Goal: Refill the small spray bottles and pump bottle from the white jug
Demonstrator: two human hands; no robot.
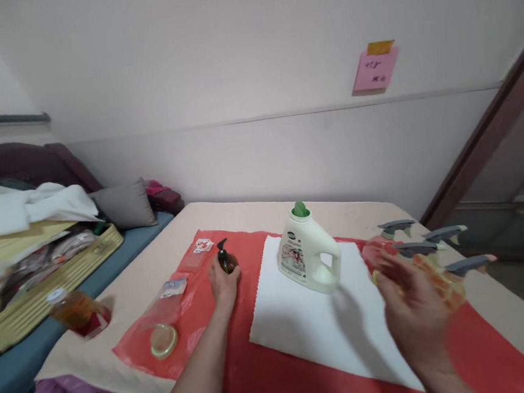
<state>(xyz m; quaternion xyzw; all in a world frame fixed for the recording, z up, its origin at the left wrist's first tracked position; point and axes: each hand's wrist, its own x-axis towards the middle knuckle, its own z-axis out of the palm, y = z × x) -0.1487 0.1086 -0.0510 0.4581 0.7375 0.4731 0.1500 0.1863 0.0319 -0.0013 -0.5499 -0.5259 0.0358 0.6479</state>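
Observation:
My left hand [225, 282] is wrapped round a small dark pump bottle [226, 259] that stands on the red sheet [194, 312]. Its black pump head sticks up above my fingers. My right hand [414, 314], somewhat blurred, is over the right part of the sheet with thumb and fingers apart, in front of several spray bottles [448, 281] with grey trigger heads. I cannot make out anything in it. Between my hands a pale green jug [311, 256] stands upright on a white cloth [314, 326], something green showing in its open mouth.
Left on the sheet lie clear plastic packets [172, 293] and a round lidded container [163, 341]. A jar of amber liquid [80, 313] lies tilted near the table's left edge. Beyond it is a bed with a grey cushion [125, 205]. A pink note [375, 69] hangs on the wall.

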